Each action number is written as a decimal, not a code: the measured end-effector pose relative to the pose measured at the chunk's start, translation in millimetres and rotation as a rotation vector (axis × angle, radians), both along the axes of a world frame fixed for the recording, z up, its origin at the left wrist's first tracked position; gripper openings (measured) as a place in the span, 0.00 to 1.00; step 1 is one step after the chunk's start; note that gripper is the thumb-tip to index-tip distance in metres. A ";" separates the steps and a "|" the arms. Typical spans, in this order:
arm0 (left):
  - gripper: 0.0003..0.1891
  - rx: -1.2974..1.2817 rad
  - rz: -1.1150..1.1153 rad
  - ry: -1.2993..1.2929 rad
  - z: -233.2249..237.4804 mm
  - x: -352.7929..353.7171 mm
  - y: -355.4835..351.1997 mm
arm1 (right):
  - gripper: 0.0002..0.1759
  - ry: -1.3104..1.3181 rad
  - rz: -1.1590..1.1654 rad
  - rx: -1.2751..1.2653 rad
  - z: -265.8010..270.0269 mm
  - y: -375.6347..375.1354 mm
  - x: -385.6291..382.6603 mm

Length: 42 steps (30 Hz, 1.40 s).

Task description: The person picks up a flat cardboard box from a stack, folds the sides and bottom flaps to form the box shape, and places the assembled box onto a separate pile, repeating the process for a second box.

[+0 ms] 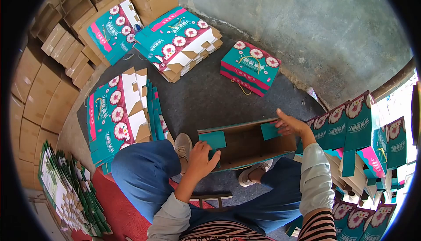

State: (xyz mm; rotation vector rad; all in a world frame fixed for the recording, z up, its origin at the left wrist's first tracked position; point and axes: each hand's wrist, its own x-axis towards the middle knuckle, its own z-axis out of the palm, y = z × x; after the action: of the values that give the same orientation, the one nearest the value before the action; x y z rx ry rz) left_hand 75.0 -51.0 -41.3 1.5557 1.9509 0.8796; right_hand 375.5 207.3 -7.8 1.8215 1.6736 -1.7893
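Observation:
An open-topped cardboard box (245, 165) stands upright on the floor between my feet, its brown inside showing. Small teal flaps, a left flap (213, 139) and a right flap (270, 131), fold inward at its two ends. My left hand (202, 160) lies at the box's left end, fingers on the edge by the flap and thumb apart. At the opposite end, my right hand (291, 124) is open, thumb raised and fingers spread against the right flap. Neither hand visibly grips anything.
A closed teal-and-pink gift box (251, 65) stands ahead near the wall. Flat printed cartons lie in a back stack (175, 39) and a left stack (116, 113). Brown cartons (39, 96) pile up at left; upright teal boxes (357, 122) crowd the right. A stool (212, 196) is beneath me.

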 end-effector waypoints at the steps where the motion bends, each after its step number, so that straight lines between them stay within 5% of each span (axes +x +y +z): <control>1: 0.25 -0.019 -0.009 0.031 3.4 0.6 -0.3 | 0.55 0.033 -0.062 -0.046 0.6 1.1 2.1; 8: 0.23 -0.012 -0.052 -0.031 22.0 -0.5 -0.1 | 0.50 -0.032 0.131 0.133 6.0 -5.8 5.5; 13: 0.18 -0.098 0.122 -0.058 13.2 -2.3 -18.4 | 0.51 -0.028 0.375 0.253 -9.6 -2.9 3.8; 22: 0.20 -0.092 0.115 0.034 30.9 -6.6 -24.9 | 0.53 -0.560 0.977 1.008 -13.5 -35.4 -32.1; 32: 0.14 -0.133 -0.204 -0.093 -6.7 -15.1 6.2 | 0.43 -0.616 0.951 1.112 -44.0 -40.5 -44.2; 42: 0.15 -0.171 -0.208 0.330 -35.0 -7.8 19.9 | 0.43 -0.562 0.907 1.101 -42.7 -42.6 -45.6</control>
State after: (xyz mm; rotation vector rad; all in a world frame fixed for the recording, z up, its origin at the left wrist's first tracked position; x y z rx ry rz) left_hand 67.2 -31.0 -76.4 1.8495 1.9724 0.3783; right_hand 329.8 164.7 -50.4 1.1006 2.6957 0.0613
